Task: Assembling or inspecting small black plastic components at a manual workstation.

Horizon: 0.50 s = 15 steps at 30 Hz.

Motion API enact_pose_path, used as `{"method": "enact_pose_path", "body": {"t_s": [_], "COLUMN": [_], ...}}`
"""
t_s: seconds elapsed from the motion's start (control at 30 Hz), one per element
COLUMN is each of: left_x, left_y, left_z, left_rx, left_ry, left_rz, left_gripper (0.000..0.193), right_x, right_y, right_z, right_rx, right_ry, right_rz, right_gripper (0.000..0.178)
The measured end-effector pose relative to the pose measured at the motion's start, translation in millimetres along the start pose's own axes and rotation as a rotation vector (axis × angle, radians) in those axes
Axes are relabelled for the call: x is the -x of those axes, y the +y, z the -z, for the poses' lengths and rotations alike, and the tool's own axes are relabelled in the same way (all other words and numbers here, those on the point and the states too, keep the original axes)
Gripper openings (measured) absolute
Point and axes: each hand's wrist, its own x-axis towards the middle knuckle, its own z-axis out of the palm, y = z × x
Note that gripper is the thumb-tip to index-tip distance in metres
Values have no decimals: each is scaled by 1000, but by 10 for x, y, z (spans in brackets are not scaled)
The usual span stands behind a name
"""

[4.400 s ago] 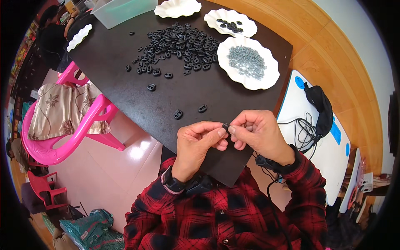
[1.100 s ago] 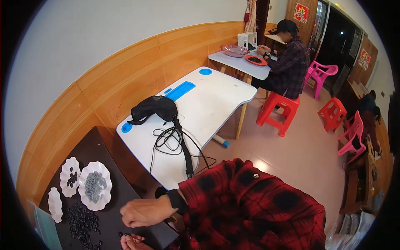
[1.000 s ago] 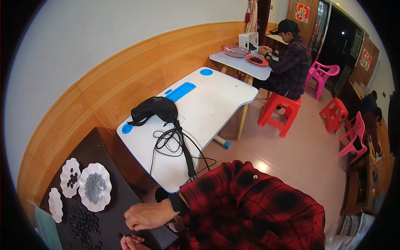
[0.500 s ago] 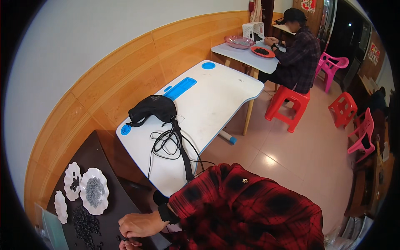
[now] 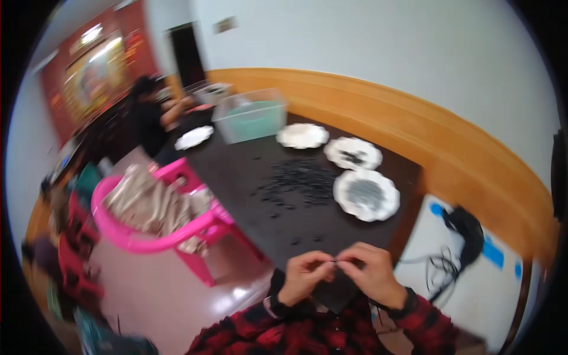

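Note:
Over the near end of the dark table (image 5: 234, 171), my left hand (image 5: 300, 278) and my right hand (image 5: 374, 277) meet fingertip to fingertip. Both are closed in a pinch around a small black piece (image 5: 335, 261), mostly hidden by the fingers. Just beyond them lies a loose heap of small black pieces (image 5: 299, 182), with a few strays closer in. To its right, a white scalloped plate (image 5: 387, 207) holds a mound of fine grey bits (image 5: 364, 194). Behind it, a second white plate (image 5: 338, 149) carries a few black pieces. Blur hides finer detail.
A third white plate (image 5: 303, 136) and a clear plastic bin (image 5: 251, 121) stand farther back. At far left a person in dark clothes (image 5: 148, 115) sits by another plate (image 5: 194, 138). A pink chair (image 5: 136, 242) with draped cloth is left; a white-blue table (image 5: 455, 302) with cables is right.
My view has swung left, bringing the dark table to the centre and the pink chair into sight. Both hands now show fully, fingertips together; before, they were low and partly cut off.

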Motion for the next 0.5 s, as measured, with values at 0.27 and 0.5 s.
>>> {"method": "enact_pose_path", "body": {"t_s": [0.27, 0.5], "left_x": [-21, -200], "left_y": [307, 391], "left_z": [127, 255], "left_rx": [-33, 47], "left_ry": [170, 149], "left_rz": [-47, 36], "left_gripper": [7, 9], "right_x": [-319, -543], "right_y": [-24, 94], "right_z": [-182, -270], "right_rx": [-178, -162], "right_ry": [-102, -117], "right_rz": [-72, 17], "right_gripper": [7, 7]}}
